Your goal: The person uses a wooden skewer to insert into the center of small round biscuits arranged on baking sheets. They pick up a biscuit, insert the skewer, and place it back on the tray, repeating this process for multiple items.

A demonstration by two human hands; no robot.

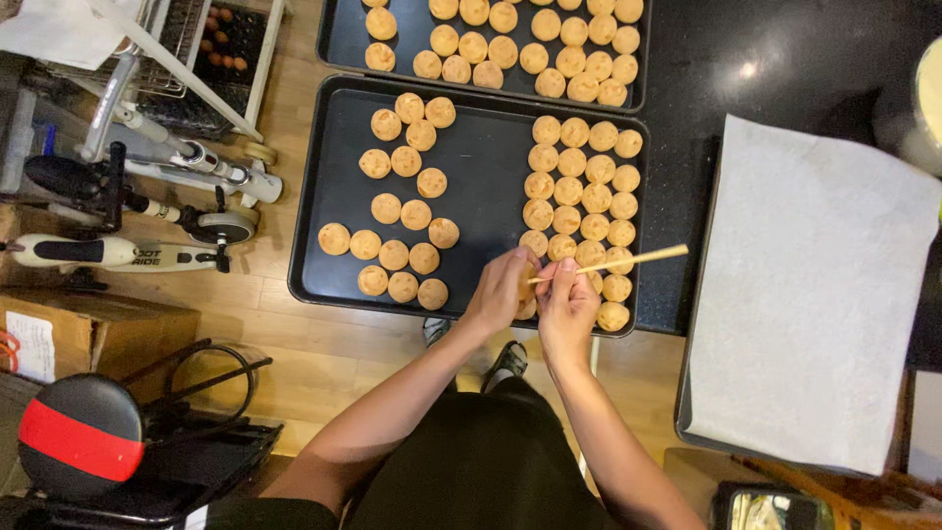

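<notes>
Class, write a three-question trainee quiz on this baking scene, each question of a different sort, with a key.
1. True or false: the right hand holds a wooden stick.
2. Multiple choice: the left hand is at a puff on which tray? A) the near black tray B) the paper-lined tray C) the far tray
3. Fill in: on the near tray, the puffs in neat rows lie on its ___ side.

Key: 1 true; 2 A; 3 right.
</notes>
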